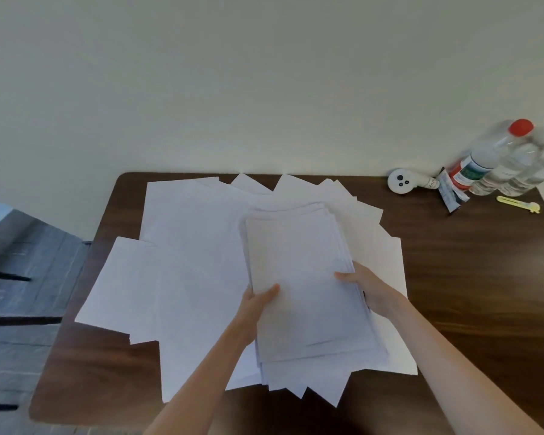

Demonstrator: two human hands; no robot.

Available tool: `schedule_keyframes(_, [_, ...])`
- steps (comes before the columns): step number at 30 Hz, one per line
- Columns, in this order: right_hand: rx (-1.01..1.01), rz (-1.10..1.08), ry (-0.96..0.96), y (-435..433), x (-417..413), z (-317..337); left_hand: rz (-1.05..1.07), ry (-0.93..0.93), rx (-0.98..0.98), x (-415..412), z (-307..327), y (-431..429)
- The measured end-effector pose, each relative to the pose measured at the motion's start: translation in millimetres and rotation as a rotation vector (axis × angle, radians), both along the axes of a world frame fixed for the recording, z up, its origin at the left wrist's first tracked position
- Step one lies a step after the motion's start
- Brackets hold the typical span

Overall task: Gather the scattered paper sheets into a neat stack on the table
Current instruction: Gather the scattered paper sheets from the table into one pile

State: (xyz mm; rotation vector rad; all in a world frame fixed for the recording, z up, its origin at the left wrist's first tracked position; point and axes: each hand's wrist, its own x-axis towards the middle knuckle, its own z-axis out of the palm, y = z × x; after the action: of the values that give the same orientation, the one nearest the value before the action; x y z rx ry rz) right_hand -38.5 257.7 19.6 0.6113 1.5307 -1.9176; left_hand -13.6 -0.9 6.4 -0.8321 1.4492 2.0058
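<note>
Both hands hold a partly squared stack [299,277] above the loose sheets [186,262] fanned across the table [468,293]. The left hand [256,304] grips its left edge, thumb on top; the right hand [363,285] grips the right edge the same way. The gathering looks partway done: many sheets still lie spread to the left and far side. Next, probably, the stack must be set down and another sheet slid on, edges aligned.
</note>
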Motion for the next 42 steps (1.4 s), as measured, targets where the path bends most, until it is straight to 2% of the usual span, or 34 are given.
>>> schedule_keyframes(4, [0.013,0.032,-0.103,7.0,2.4,-1.1,0.091,0.052,-0.088,7.3,-9.9,5.0])
schedule_keyframes(7, [0.111,0.120,-0.146,11.9,10.8,-9.0,0.050,-0.013,-0.164,2.8,-17.5,11.9])
schedule_keyframes(13, [0.273,0.076,0.045,12.2,23.8,-22.0,-0.152,0.042,-0.582,0.9,-22.7,7.6])
schedule_keyframes(15, [0.248,0.049,0.027,21.1,25.3,-23.7,-0.105,0.024,-0.698,5.5,-22.0,2.0])
schedule_keyframes(19, [0.229,0.006,-0.010,42.6,29.1,-24.1,0.037,-0.153,-0.941,16.8,-22.5,-3.4])
schedule_keyframes(25, [0.216,-0.036,-0.030,52.4,39.2,-29.9,0.136,-0.166,-0.555,13.1,-16.9,6.4])
schedule_keyframes(27, [0.225,-0.034,-0.022,50.2,41.6,-31.4,0.110,-0.164,-0.559,13.1,-13.5,14.4])
schedule_keyframes(31, [0.223,-0.047,-0.018,47.8,44.9,-33.4,-0.058,-0.133,-0.718,15.4,-14.0,21.8])
schedule_keyframes(36, [0.221,-0.049,-0.018,49.3,48.6,-34.4,-0.193,-0.031,-0.808,18.4,-14.8,21.7])
schedule_keyframes(42, [0.154,-0.080,-0.064,59.3,52.0,-28.6,-0.067,0.084,-0.585,12.0,-10.7,19.4])
